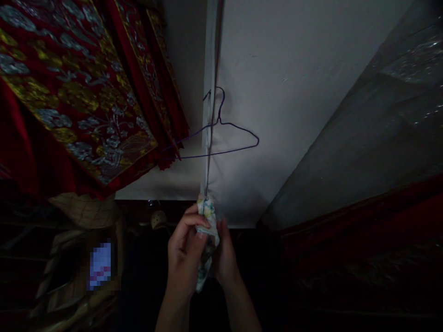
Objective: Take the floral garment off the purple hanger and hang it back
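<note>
A white cloth point(209, 212) with a coloured print is bunched between my two hands, at the lower end of a pale hanging strap point(212, 55). My left hand point(185, 249) is closed on the cloth, its thumb and fingers pinching the front. On the other side, my right hand point(224, 260) presses against the cloth, and some of its fingers are hidden behind the folds. The cloth's lower end hangs below, between the wrists. Above the hands, a thin dark wire hanger point(238, 125) hangs by the strap with no garment on it.
Red fabric with gold and silver embroidery point(79, 92) hangs at upper left, overlapping the hanger's left end. A pale wall point(277, 60) stands behind. Clear plastic sheeting point(374, 120) covers the right side, above dark red cloth point(398, 207). A blurred-out bright rectangle point(100, 265) lies lower left.
</note>
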The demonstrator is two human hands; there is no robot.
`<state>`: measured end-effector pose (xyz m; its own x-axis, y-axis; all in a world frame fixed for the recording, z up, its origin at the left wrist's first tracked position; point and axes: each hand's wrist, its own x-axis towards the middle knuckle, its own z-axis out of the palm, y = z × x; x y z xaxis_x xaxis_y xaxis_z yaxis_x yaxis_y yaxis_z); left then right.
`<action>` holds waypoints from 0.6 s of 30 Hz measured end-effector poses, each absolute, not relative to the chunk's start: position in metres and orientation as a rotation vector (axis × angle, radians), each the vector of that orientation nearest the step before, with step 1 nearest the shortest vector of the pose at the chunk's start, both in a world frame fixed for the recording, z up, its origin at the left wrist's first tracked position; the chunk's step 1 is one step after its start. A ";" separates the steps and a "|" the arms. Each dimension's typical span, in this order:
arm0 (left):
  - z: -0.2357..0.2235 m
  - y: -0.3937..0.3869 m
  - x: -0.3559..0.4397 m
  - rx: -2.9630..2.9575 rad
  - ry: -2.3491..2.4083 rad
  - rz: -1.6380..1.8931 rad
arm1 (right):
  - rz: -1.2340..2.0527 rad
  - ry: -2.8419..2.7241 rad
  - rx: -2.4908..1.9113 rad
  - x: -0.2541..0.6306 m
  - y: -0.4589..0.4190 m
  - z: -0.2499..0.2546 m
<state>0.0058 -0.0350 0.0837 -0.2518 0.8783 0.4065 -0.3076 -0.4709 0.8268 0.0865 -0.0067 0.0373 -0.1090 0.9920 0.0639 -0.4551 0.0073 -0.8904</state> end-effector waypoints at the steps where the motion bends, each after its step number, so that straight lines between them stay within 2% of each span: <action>1: 0.081 -0.034 0.005 1.247 0.856 1.860 | 1.477 -0.986 -0.734 0.086 -0.011 0.039; 5: 0.076 -0.026 -0.005 1.427 0.954 1.946 | 1.572 -1.110 -0.576 0.091 -0.021 0.052; 8: 0.065 -0.021 -0.019 1.423 0.918 1.790 | 1.688 -1.231 -0.574 0.096 -0.023 0.060; 14: 0.031 -0.017 -0.057 1.611 1.054 1.099 | 1.460 -1.354 -0.886 0.116 -0.008 0.073; 18: 0.042 0.002 -0.085 2.087 1.200 0.484 | 1.202 -1.454 -0.866 0.137 0.032 0.106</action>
